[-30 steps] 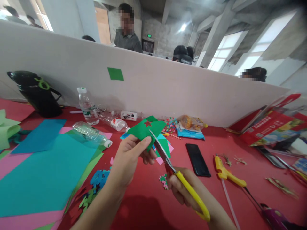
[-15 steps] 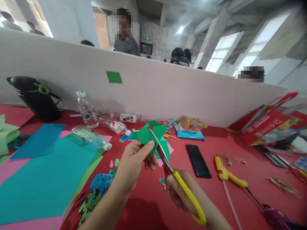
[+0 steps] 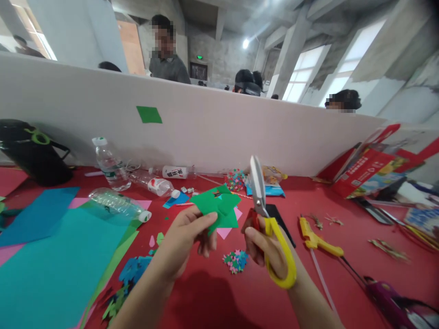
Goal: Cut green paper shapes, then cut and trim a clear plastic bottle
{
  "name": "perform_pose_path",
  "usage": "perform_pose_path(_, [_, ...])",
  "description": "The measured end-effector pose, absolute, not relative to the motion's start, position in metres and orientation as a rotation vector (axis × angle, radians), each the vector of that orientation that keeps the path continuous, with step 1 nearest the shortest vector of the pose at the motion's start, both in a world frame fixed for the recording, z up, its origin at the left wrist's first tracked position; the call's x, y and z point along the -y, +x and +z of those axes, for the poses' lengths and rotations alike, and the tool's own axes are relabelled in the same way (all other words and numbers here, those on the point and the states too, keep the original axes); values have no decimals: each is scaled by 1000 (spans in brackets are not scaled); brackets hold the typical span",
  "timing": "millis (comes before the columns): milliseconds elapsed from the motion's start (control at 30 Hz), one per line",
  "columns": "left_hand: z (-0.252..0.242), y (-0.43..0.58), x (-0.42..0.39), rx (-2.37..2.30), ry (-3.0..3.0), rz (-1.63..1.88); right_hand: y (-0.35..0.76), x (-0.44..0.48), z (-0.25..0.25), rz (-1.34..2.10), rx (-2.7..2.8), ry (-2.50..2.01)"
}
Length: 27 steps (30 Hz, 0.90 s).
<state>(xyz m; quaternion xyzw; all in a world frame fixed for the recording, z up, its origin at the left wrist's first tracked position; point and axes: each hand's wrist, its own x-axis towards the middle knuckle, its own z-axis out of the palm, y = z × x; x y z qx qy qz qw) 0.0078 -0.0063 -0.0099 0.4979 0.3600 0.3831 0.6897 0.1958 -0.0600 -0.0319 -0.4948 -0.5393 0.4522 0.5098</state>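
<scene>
Between thumb and fingers, my left hand point(image 3: 183, 235) pinches a sheet of green paper point(image 3: 224, 208) with a small hole cut near its top edge. My right hand point(image 3: 262, 249) grips a pair of scissors point(image 3: 258, 183) with yellow and red handles. Their blades point up, look closed, and stand apart from the paper on its right. On the red table below the hands lies a small heap of colourful paper stars point(image 3: 236, 260). A second heap of paper stars point(image 3: 235, 179) is farther back. Pink paper point(image 3: 224, 233) shows beneath the green sheet.
Plastic bottles point(image 3: 115, 203) and a black flask point(image 3: 32, 153) are at the left, near large blue paper point(image 3: 51, 265). Blue and green cut-outs point(image 3: 133, 269) lie by my left forearm. A phone point(image 3: 281, 224), yellow glue gun point(image 3: 318, 240) and red bag point(image 3: 370, 169) are rightward. A white partition point(image 3: 206, 128) stands behind.
The scissors have come away from the green paper, moving right and turning upright, with their blades now together. The left hand still holds the paper. The view has shifted slightly right.
</scene>
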Motion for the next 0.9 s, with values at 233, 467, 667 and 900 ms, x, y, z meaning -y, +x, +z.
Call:
perform_pose_path(233, [-16,28,9,-832,1258,654,199,52,-44,1068,1118,-1027])
perform_pose_path(467, [-11,6,-15,-999,1486,646,226,38,-46,935,1012,-1089])
perform_pose_path(667, [-58,-6,-41,-1091,1772,437,225,42,-31,985,1044,-1127])
perform_pose_path(900, [-45,-3,-30,-1256,1736,633,201,44,-43,1142,1106,-1129])
